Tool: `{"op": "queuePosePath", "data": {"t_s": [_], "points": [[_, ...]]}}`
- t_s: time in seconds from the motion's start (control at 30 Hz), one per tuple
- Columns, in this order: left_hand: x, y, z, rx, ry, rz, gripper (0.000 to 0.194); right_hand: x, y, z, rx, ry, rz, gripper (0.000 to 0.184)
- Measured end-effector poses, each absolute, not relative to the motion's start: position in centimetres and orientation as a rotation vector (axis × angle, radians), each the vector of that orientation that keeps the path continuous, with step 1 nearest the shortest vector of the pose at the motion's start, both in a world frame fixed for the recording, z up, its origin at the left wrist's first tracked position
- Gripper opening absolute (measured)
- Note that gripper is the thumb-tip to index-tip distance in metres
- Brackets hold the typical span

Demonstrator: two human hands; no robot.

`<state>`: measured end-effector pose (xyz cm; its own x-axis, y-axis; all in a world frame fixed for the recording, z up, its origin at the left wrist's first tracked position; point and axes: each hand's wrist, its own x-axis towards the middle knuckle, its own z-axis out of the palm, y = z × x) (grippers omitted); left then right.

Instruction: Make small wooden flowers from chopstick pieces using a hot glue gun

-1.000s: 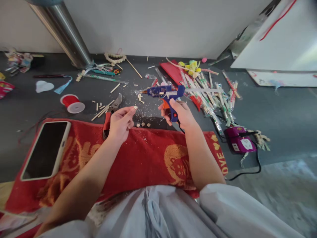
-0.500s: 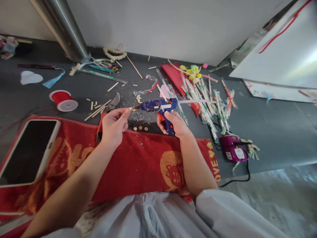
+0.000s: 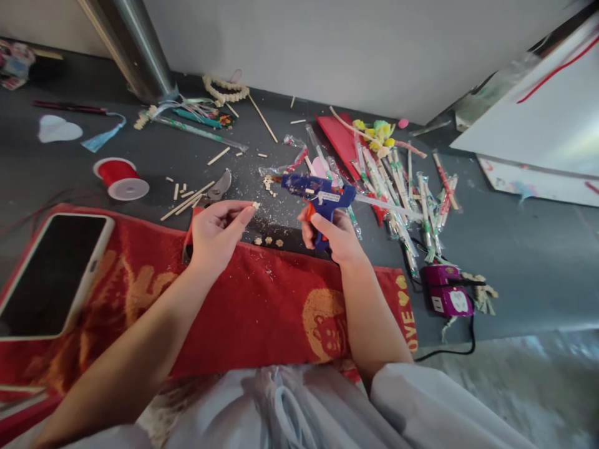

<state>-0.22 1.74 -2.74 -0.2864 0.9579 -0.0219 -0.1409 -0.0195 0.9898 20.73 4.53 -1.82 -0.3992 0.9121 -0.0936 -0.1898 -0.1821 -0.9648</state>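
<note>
My right hand is wrapped round the handle of a blue glue gun, its nozzle pointing left and a clear glue stick running out of its back. Between thumb and fingertips, my left hand pinches a small pale wooden piece. The nozzle is apart from that piece, a little above and to its right. Small wooden bits lie just below the nozzle, and three little flower-shaped pieces sit near the towel's edge. Pliers or cutters with a red handle are partly hidden behind my left hand.
A red towel covers the front edge, with a phone on its left. Beyond it stand a red ribbon spool and a metal post. Wrapped sticks and a purple adapter with a black cord lie right.
The glue gun's nozzle first came down to the wooden piece in my left hand, then drew back up and right. My left hand keeps its pinch. The view has shifted slightly.
</note>
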Motion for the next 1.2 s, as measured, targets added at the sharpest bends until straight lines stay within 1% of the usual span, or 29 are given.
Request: {"op": "queuePosePath", "data": {"t_s": [0.07,0.13,0.3,0.4,0.63,0.83,1.2], "points": [[0.2,1.5,-2.4,0.849,1.223,1.434,0.029,20.3,4.4,-1.5,-0.959,-1.230,1.635,0.039],[0.7,1.3,-2.2,0.809,1.184,1.367,0.031,19.8,4.1,-0.9,-1.000,-1.226,1.566,0.047],[1.4,0.5,-1.9,0.908,1.165,1.206,0.022,19.0,3.7,-0.3,-0.960,-1.293,1.514,0.059],[1.6,0.2,-1.8,0.945,1.145,1.169,0.022,18.8,3.7,-0.5,-0.899,-1.336,1.539,0.065],[1.9,0.1,-1.7,0.952,1.130,1.161,0.028,18.5,3.4,-0.6,-0.816,-1.345,1.618,0.055],[1.9,0.0,-1.7,0.935,1.123,1.179,0.034,18.3,3.2,-0.7,-0.811,-1.305,1.641,0.059],[1.7,0.1,-1.8,0.939,1.117,1.205,0.032,18.1,3.2,-0.7,-0.837,-1.342,1.588,0.059]]}}
